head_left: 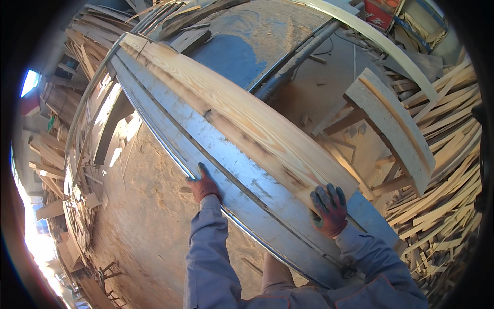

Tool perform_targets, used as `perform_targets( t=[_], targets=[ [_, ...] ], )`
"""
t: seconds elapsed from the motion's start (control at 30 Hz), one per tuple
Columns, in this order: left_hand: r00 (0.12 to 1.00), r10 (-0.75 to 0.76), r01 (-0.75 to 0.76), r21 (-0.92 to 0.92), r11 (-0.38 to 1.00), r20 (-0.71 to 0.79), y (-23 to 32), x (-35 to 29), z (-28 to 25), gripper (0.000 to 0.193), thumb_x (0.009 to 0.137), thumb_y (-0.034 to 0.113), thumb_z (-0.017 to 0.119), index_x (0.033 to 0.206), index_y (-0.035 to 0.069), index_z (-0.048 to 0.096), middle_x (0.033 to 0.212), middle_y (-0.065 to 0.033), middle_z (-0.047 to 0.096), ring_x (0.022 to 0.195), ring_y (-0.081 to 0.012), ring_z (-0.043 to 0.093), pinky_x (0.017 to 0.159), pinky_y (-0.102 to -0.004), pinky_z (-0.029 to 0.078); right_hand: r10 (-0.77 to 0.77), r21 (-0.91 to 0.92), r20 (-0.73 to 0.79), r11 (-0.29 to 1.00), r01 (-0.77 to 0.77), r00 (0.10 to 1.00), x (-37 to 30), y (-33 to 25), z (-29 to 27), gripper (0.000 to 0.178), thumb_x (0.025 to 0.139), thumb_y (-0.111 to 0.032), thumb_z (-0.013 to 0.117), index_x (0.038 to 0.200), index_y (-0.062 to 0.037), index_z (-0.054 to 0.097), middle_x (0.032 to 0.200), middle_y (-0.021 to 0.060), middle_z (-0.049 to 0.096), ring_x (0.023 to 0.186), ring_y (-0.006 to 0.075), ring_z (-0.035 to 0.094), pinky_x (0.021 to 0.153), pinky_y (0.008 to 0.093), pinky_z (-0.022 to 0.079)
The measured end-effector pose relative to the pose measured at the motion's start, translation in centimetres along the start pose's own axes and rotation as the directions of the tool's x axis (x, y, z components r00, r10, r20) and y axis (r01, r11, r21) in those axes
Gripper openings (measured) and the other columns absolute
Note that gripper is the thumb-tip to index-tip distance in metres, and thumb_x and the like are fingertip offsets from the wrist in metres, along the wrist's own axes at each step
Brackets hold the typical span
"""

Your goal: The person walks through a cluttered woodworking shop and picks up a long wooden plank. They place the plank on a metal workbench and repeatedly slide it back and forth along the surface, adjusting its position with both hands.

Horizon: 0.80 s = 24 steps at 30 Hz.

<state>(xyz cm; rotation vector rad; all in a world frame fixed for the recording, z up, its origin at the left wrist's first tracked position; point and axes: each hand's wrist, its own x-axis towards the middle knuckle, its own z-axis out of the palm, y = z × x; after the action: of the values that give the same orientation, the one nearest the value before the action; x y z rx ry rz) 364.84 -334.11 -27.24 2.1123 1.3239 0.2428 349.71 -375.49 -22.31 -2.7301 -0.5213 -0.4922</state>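
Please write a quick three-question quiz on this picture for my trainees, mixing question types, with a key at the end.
1. Multiple choice: which hand lies on the near end of the wooden board? A) left B) right C) neither
2. True or false: the left hand is at the edge of the metal table.
3. Short answer: what covers both hands?

Key: 1. B, the right hand; 2. true; 3. gloves.

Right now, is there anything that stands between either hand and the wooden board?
Nothing visible blocks the right hand: it lies over the wooden board's near end. The left hand is at the edge of the metal table; between it and the board, only table surface and a dark groove show, no obstacle.
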Motion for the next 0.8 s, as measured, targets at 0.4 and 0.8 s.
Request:
perform_targets(
  t=[0.4,0.8],
  targets=[
    [1.0,-0.013,0.013,0.078,0.997,-0.004,3.0,4.5,-2.0,0.109,0.09,0.082,0.058,0.154,-0.004,0.039,0.138,-0.0335,0.063,0.128,-0.0473,0.062,0.107,-0.0515,0.05,-0.006,-0.023,0.007,1.0,0.007,1.0,5.1,-3.3,0.7,0.06,0.083,-0.023,0.074,0.141,-0.0163,0.066,0.149,0.0105,0.06,0.141,0.04,0.052,0.118,0.0585,0.039],
    [0.999,-0.046,0.049,0.132,0.99,-0.024,4.2,9.4,-1.9,0.118,0.086,0.087,0.057,0.157,-0.005,0.036,0.13,-0.0324,0.068,0.122,-0.045,0.067,0.101,-0.0529,0.053,-0.023,-0.035,-0.019,0.999,0.022,1.0,9.1,-4.7,1.8,0.06,0.083,-0.023,0.074,0.142,-0.0156,0.065,0.147,0.0113,0.061,0.139,0.0412,0.053,0.116,0.0588,0.039]
  ],
)
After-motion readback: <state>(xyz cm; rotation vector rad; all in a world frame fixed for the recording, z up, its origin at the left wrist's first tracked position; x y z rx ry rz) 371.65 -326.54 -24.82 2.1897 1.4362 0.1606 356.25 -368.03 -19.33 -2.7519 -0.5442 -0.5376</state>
